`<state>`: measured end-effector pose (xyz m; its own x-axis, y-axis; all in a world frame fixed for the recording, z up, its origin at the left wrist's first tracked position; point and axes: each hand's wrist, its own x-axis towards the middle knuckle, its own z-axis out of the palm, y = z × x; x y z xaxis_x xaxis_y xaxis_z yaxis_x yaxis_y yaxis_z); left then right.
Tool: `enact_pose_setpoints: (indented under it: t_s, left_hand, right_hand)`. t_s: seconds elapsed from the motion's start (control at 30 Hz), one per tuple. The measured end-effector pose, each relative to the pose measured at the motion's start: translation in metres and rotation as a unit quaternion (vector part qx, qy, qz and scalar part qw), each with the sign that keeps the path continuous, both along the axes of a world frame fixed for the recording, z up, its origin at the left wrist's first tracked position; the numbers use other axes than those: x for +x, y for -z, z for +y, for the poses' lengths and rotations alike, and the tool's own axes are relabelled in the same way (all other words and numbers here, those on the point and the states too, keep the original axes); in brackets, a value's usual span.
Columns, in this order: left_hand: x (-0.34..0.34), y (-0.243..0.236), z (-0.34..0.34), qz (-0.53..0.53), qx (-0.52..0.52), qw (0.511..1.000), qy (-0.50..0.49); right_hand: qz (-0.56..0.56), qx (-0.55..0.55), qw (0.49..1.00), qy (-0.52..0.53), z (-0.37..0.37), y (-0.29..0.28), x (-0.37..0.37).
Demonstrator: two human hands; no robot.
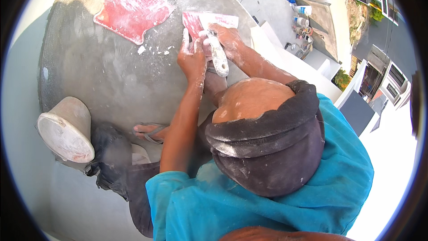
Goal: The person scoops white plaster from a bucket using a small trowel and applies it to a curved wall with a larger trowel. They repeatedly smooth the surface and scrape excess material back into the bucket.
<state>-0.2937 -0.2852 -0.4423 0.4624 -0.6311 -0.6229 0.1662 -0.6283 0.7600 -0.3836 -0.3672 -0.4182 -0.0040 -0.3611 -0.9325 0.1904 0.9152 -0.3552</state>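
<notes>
My left hand closes on a red, flat plastic spreader smeared with white compound. Beside it, my right hand grips a putty knife with a white-caked handle; the handle's end points back toward me. The knife's blade lies against the spreader and is partly hidden by compound and fingers. White residue coats the fingers of both hands. On the grey floor, left of my hands, rests a larger red plastic sheet with white smears. My bent knee rises between my forearms.
A whitish bucket leans at the left beside a black plastic bag. White crumbs lie near the red sheet. My sandalled foot stands near the bag. Several containers stand farther off at the upper right, beyond a white ledge.
</notes>
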Motion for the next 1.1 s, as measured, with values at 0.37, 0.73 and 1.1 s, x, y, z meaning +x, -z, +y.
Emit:
enact_pose_setpoints:
  t_s: [0.37, 0.73, 1.1]
  left_hand:
    - [0.021, -0.025, -0.002, 0.184, 0.001, 0.978, -0.100]
    - [0.046, -0.032, 0.011, -0.027, -0.081, 0.992, 0.092]
    - [0.050, -0.031, 0.015, 0.008, -0.019, 0.997, 0.079]
  right_hand:
    - [0.057, -0.107, 0.968, -0.219, -0.010, -0.036, -0.005]
    - [0.243, -0.748, 0.484, -0.385, -0.001, -0.016, 0.027]
    - [0.316, -0.697, 0.482, -0.427, -0.005, -0.003, 0.019]
